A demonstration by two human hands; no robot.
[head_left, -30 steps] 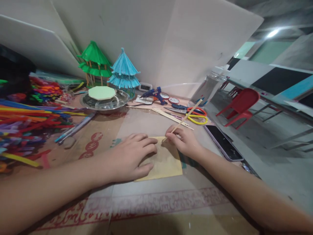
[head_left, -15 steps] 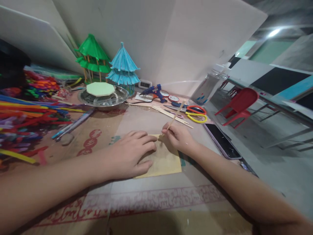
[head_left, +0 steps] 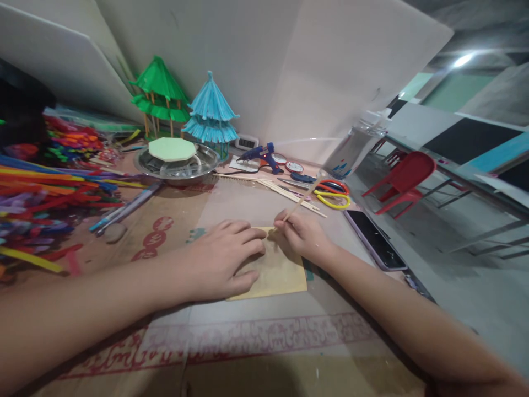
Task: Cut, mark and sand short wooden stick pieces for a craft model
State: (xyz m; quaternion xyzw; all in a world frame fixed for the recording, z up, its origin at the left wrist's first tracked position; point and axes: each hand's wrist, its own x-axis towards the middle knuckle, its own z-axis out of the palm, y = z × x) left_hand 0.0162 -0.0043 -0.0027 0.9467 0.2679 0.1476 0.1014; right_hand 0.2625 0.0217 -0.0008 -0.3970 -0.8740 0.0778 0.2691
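A yellowish sheet that looks like sandpaper (head_left: 283,273) lies flat in front of me. My left hand (head_left: 225,259) rests on its left side, palm down, fingers stretched out. Above the sheet's far right corner, my right hand (head_left: 301,231) pinches a thin wooden stick (head_left: 303,197). The stick slants up and to the right, its lower end at the sheet close to my left fingertips. Whether that end touches the sheet is hard to make out.
Loose sticks (head_left: 289,196), scissors (head_left: 333,193) and a blue glue gun (head_left: 260,157) lie beyond my hands. A phone (head_left: 376,240) is at right. Green (head_left: 159,99) and blue (head_left: 211,113) paper pagodas stand behind a metal plate (head_left: 177,175). Colourful pipe cleaners (head_left: 53,204) are piled left.
The stick in my right hand has tipped further to the right and lower. My left hand stays flat on the sheet.
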